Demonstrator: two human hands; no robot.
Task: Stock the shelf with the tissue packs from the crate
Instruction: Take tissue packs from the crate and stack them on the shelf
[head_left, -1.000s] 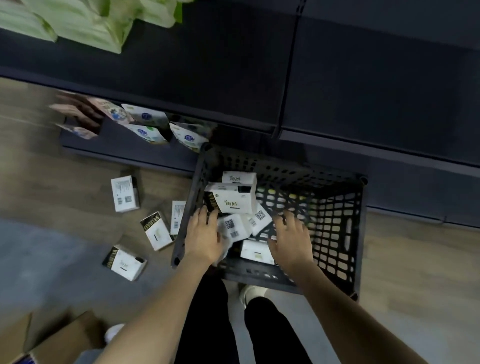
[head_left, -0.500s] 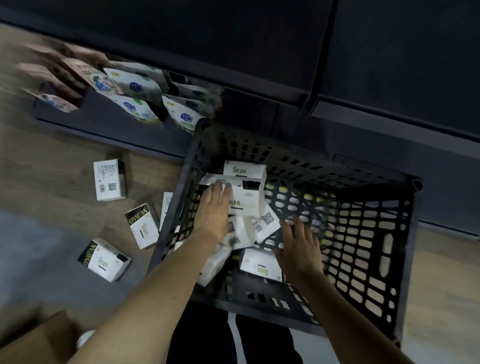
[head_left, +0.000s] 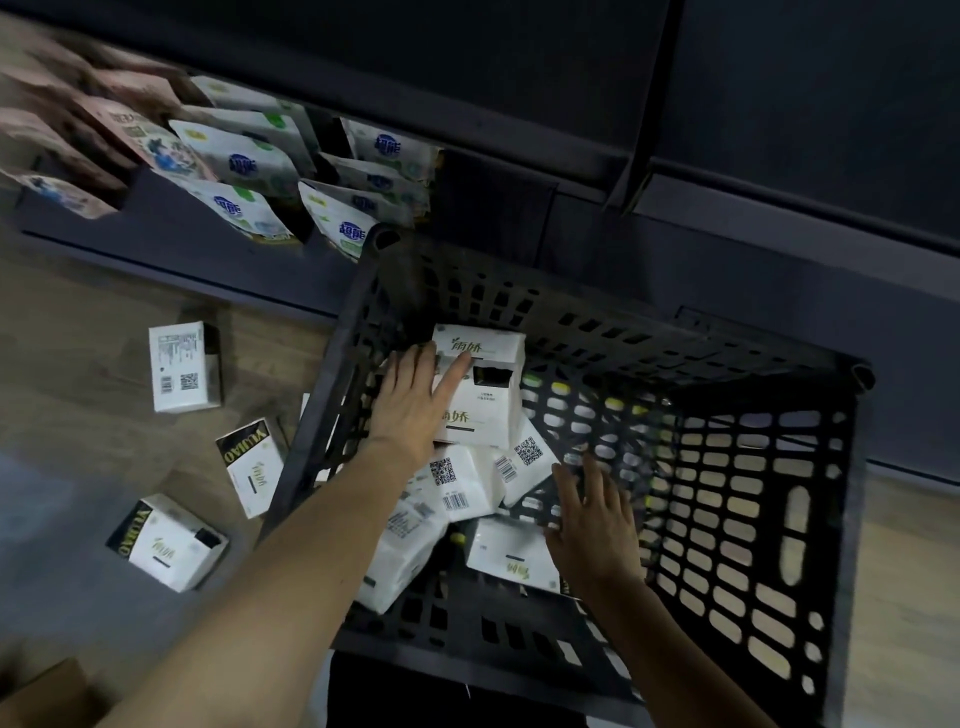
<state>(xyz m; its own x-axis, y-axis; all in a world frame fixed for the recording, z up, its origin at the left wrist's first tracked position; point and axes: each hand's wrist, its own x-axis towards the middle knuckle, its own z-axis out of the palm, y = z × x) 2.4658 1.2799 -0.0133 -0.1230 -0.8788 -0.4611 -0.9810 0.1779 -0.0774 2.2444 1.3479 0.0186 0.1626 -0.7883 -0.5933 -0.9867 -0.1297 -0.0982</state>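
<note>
A dark slatted plastic crate (head_left: 753, 519) stands on the floor in front of me, holding several white tissue packs. My left hand (head_left: 413, 402) lies flat on the upper stacked packs (head_left: 491, 384) at the crate's far left, fingers spread over their left side. My right hand (head_left: 592, 525) hovers with fingers apart over the crate floor, touching the edge of a low white pack (head_left: 511, 553). More packs with QR codes (head_left: 467, 480) lie between my hands. The dark shelf (head_left: 519, 78) rises behind the crate.
Three tissue packs (head_left: 184, 366) (head_left: 254, 465) (head_left: 166, 543) lie on the wooden floor left of the crate. Pouches with blue logos (head_left: 244, 161) fill the bottom shelf at the upper left. A cardboard corner (head_left: 41, 696) shows at the bottom left.
The view has closed in on the crate. My left hand has reached further forward onto the stacked packs. My right hand has stayed low near the bottom pack.
</note>
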